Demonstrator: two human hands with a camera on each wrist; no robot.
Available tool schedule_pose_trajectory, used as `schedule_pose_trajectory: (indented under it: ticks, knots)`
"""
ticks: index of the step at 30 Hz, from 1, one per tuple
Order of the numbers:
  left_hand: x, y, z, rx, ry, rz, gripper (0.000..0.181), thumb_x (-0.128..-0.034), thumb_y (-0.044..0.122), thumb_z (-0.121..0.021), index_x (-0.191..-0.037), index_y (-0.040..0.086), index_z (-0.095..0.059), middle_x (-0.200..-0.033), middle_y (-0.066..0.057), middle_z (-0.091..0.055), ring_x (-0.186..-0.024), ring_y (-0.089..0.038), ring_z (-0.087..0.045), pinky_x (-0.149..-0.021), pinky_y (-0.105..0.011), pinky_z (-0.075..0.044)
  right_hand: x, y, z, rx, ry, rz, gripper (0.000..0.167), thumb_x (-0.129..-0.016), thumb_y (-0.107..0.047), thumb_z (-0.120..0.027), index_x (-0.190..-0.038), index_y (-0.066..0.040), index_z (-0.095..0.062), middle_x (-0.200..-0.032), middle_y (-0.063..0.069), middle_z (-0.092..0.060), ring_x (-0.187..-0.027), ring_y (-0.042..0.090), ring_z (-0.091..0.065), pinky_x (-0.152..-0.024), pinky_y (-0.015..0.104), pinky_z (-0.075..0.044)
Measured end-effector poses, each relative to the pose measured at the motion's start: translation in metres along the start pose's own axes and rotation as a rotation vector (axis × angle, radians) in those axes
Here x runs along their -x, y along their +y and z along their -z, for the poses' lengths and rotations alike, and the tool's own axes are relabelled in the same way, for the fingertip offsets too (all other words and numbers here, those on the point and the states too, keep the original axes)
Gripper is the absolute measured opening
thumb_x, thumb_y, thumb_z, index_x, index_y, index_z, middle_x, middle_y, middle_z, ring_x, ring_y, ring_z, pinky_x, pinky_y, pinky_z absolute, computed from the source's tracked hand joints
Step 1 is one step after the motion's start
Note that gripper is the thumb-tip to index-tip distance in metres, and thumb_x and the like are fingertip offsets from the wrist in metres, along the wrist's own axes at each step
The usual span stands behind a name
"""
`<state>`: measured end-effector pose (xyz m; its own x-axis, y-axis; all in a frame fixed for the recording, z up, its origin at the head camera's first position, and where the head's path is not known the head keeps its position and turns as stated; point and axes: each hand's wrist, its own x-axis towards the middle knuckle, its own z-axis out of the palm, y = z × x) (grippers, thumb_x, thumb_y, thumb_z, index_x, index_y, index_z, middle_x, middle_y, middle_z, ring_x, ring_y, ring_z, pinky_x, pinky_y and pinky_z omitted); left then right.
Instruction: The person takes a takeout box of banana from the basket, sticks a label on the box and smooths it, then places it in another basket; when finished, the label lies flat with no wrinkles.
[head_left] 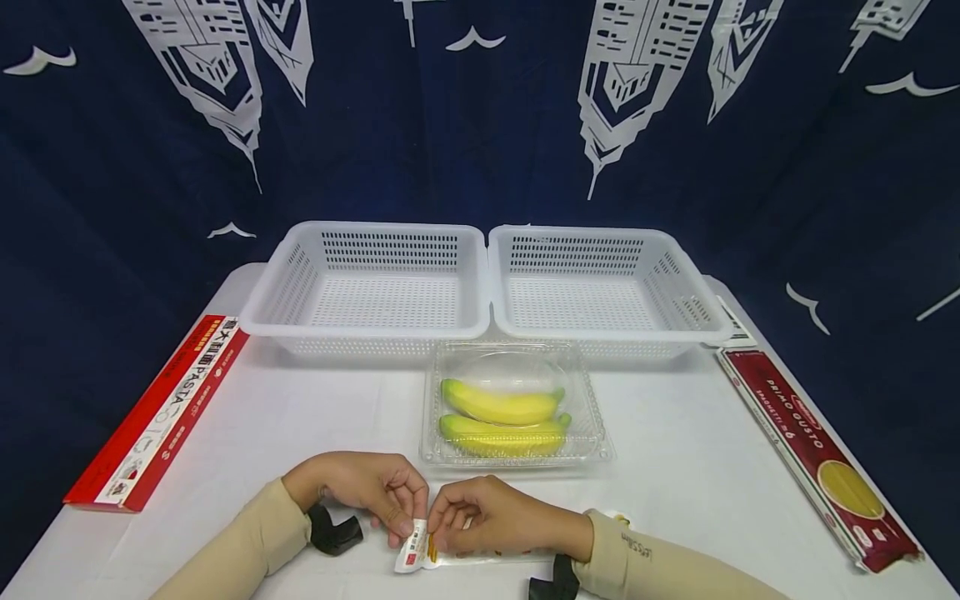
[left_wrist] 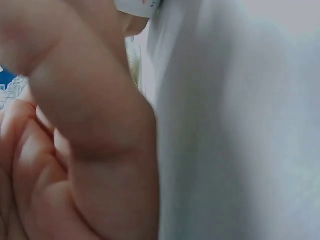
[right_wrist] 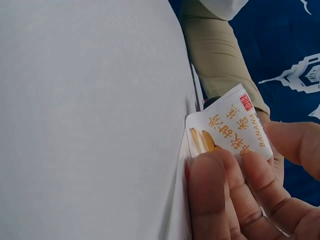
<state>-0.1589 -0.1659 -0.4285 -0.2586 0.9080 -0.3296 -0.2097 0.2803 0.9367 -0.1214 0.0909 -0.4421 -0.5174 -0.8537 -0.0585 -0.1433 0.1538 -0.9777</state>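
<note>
A white banana label [head_left: 412,546] with orange lettering and a banana picture is held up between both hands near the front of the table. My left hand [head_left: 375,492] pinches its left end between thumb and fingers. On the other side my right hand [head_left: 498,517] pinches it; the right wrist view shows the label [right_wrist: 230,122] close up, its face partly behind the fingertips. A pale printed sheet [head_left: 510,557] lies under the right hand, mostly hidden. Just beyond the hands is a lidded clear plastic box [head_left: 592,437] with two yellow bananas [head_left: 502,404] inside.
Two white perforated baskets [head_left: 367,329] [head_left: 607,333] stand side by side at the back. A red pasta box [head_left: 161,408] lies along the left edge, a dark red spaghetti pack [head_left: 813,450] along the right. A dark blue patterned cloth [head_left: 450,125] hangs behind.
</note>
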Motion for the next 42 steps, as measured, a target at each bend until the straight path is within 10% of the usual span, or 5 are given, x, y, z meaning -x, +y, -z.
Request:
schedule_pose_trajectory:
  ticks: [21,34,42]
  knots:
    - [-0.007,-0.008,-0.005,0.005,0.026,-0.071,0.025,-0.1004,-0.004,-0.071,-0.106,-0.024,-0.056,-0.083,0.009,-0.076,-0.074,0.002,-0.067,-0.057,-0.011,-0.044,-0.003,0.006,-0.003,-0.037,0.064,-0.022,0.012,-0.098,-0.003,-0.078,-0.1,0.007,-0.071,-0.083,-0.003,-0.075,-0.07,-0.002,-0.065,-0.061,0.012,-0.053]
    - [-0.007,-0.003,-0.012,-0.069,0.064,0.047,0.025,-0.0871,-0.008,-0.079,-0.089,0.012,-0.064,-0.074,0.008,-0.07,-0.06,0.003,-0.055,-0.056,-0.012,-0.044,-0.004,0.008,-0.004,-0.043,0.07,-0.027,0.01,-0.098,-0.001,-0.075,-0.096,0.009,-0.073,-0.074,-0.002,-0.071,-0.064,-0.003,-0.059,-0.057,0.011,-0.047]
    - [-0.008,-0.01,-0.007,0.005,0.039,-0.09,0.014,-0.0954,-0.01,-0.073,-0.095,-0.011,-0.059,-0.077,0.009,-0.074,-0.067,0.003,-0.062,-0.055,-0.011,-0.044,-0.003,0.006,-0.004,-0.037,0.029,-0.004,0.013,-0.096,-0.004,-0.08,-0.095,0.008,-0.077,-0.078,0.012,-0.075,-0.067,-0.006,-0.058,-0.056,0.011,-0.044]
